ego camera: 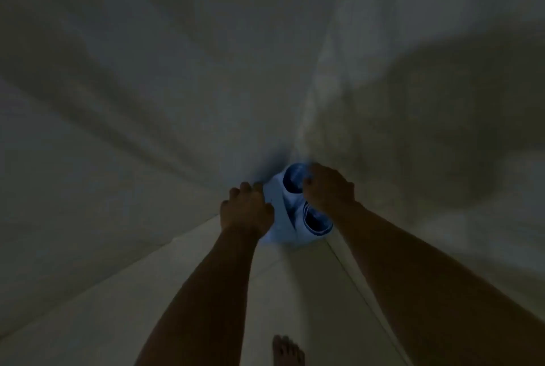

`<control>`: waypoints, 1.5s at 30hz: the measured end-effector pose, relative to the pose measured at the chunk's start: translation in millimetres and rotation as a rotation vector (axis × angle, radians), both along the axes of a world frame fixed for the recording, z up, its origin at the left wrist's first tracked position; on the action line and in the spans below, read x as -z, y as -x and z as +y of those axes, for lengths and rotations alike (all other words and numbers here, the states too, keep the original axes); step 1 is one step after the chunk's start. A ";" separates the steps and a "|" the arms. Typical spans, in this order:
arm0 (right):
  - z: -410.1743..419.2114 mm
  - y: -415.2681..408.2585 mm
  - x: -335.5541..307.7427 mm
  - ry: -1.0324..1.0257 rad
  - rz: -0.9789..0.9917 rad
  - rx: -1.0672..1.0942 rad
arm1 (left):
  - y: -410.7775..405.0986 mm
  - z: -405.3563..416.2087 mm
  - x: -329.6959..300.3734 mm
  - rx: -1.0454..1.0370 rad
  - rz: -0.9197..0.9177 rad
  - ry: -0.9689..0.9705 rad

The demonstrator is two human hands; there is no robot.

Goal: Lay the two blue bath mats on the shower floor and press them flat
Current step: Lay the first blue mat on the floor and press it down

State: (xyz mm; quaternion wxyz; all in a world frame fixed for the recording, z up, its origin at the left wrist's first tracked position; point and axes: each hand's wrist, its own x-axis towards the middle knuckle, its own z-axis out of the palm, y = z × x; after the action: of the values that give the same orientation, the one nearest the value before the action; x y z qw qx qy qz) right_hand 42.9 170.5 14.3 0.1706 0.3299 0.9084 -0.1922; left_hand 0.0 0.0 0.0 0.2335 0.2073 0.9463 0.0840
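Both my arms reach forward and down in dim, blurred light. Between my hands sit the blue bath mats (290,212), curled into rolls — I look into two dark blue round openings, one farther from me at the upper right and one nearer, with a paler whitish-blue outer side wrapping around them. I cannot tell where one mat ends and the other begins, nor whether the bundle rests on the floor or hangs in my grip.

My left hand (246,209) is on the left side of the bundle, knuckles up, fingers bent over the pale edge and thumb against it; it appears to grasp that edge, though the blur hides the fingertips. My right hand (328,187) is at the upper right, fingers curled tightly down at the rim of the farther opening, gripping the mats there.

Under and before me lies a pale tiled floor (188,292) with a thin dark joint line running away toward the bundle on the right. Beyond the hands the surroundings are smeared grey-green walls — too blurred to make out any detail, only a broad dark shadow at the right.

At the bottom edge one bare foot (287,351) stands on the tiles, toes pointing forward, between my two forearms.
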 end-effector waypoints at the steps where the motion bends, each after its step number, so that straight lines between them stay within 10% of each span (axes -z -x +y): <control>1: 9.0 10.7 29.0 0.011 -0.016 0.001 | 8.8 13.6 27.6 -0.074 -0.078 -0.041; 8: 50.5 61.7 155.0 -0.100 -0.138 -0.080 | 46.9 79.6 159.6 -0.534 -0.438 -0.313; 22: -1.1 75.3 134.9 0.182 0.287 0.024 | 54.5 48.8 143.7 -0.625 -0.198 -0.339; 35: -113.5 1.1 -27.5 0.272 0.379 -0.021 | -22.4 -79.9 -28.6 -0.687 -0.094 -0.476; 45: -300.8 -169.0 -329.0 0.316 0.564 -0.237 | -181.4 -289.2 -313.8 -0.884 -0.119 -0.753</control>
State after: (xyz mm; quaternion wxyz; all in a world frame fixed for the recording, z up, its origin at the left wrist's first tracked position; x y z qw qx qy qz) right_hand 211.9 -130.3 343.3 -0.0172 0.1253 0.9107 -0.3932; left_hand 181.4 -289.2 313.8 0.1394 -0.1438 0.8332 0.5155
